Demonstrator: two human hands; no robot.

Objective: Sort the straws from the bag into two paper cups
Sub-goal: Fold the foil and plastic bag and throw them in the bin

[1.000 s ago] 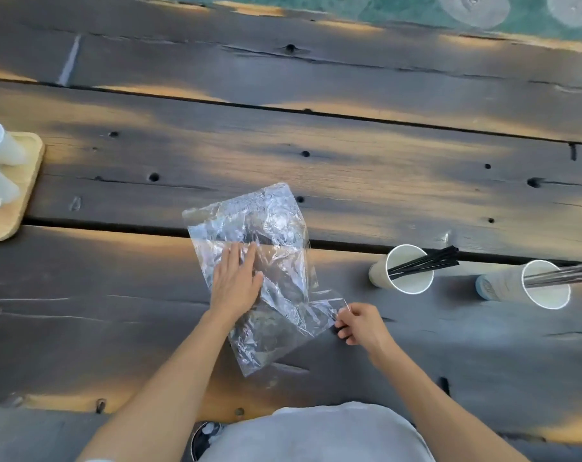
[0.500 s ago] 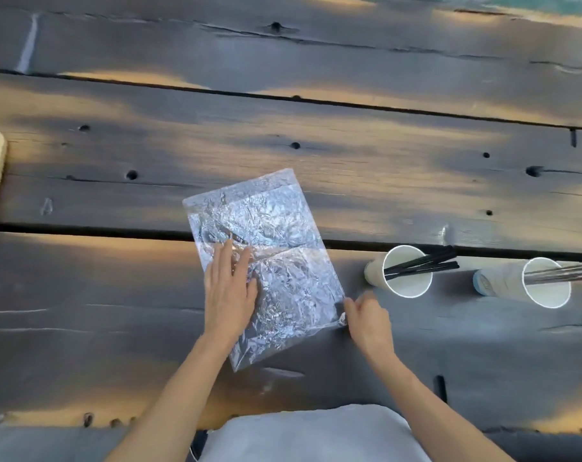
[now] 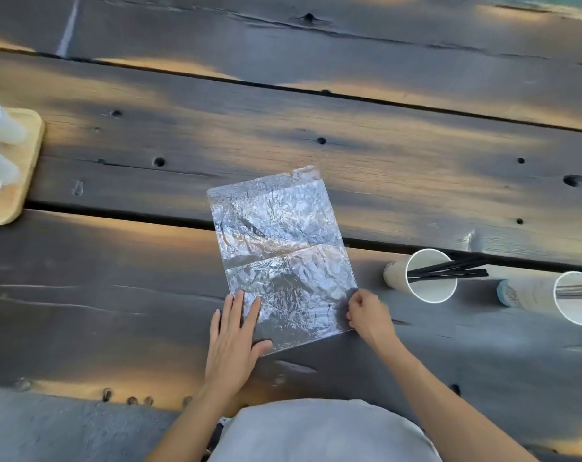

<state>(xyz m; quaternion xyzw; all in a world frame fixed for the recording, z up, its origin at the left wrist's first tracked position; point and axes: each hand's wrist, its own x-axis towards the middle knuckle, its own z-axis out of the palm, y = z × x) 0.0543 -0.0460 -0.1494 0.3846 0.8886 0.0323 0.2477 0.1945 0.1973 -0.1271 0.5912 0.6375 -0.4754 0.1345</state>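
A crinkled clear plastic bag point(image 3: 283, 261) lies flat on a dark, weathered wooden tabletop point(image 3: 416, 155). The left hand point(image 3: 232, 338) presses flat on the bag's near left corner. The right hand point(image 3: 369, 315), fingers curled, pinches its near right edge. To the right stand two paper cups: the nearer cup point(image 3: 423, 276) holds black straws point(image 3: 449, 270), the farther cup point(image 3: 556, 298) silvery straws point(image 3: 579, 291). A wooden tray point(image 3: 19, 181) sits far left.

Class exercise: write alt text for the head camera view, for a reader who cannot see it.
A person's left hand presses flat on a crinkled clear plastic bag on a dark plank table, while the right hand pinches its near right edge. To the right, one paper cup holds black straws, another cup silver ones.
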